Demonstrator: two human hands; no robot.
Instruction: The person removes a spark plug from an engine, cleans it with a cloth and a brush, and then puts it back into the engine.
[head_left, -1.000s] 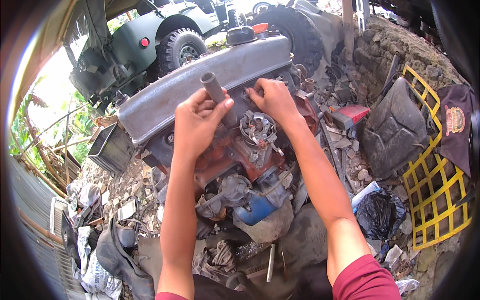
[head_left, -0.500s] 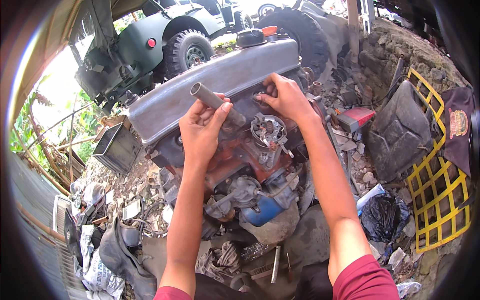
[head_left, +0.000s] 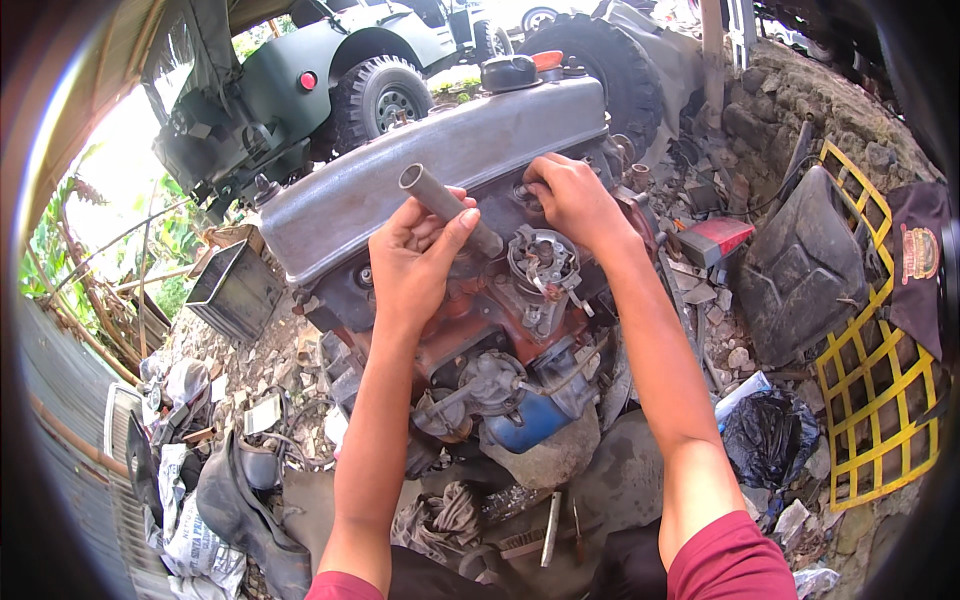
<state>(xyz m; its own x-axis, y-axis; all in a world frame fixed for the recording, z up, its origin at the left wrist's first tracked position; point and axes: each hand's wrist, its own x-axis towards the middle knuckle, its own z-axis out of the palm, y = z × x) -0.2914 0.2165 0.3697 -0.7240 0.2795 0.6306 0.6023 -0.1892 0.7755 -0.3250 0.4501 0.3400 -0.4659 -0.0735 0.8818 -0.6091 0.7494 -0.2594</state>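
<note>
My left hand point(head_left: 415, 255) is closed around a grey metal tube point(head_left: 428, 190). The tube slants over the engine block point(head_left: 470, 300), its hollow end up and to the left. At the far side of the block my right hand point(head_left: 570, 200) is closed, fingertips pinched beside a small round fitting point(head_left: 521, 191) below the long grey valve cover point(head_left: 440, 140). Whatever lies between those fingertips is hidden. Between the hands sits an uncapped distributor point(head_left: 543, 262) with its inner parts showing. Lower on the engine is a blue cylindrical canister point(head_left: 527, 420).
A green off-road vehicle point(head_left: 280, 90) and a large tyre point(head_left: 600, 70) stand behind the engine. On the right lie a black plastic panel point(head_left: 805, 265), a yellow grille point(head_left: 880, 420) and a red lamp point(head_left: 715, 238). A dark crate point(head_left: 235, 292) sits left on rubble. Rags point(head_left: 440, 525) lie below.
The fingers of my right hand have curled further down at the fitting. My left hand keeps the tube at nearly the same slant; the whole view has shifted slightly.
</note>
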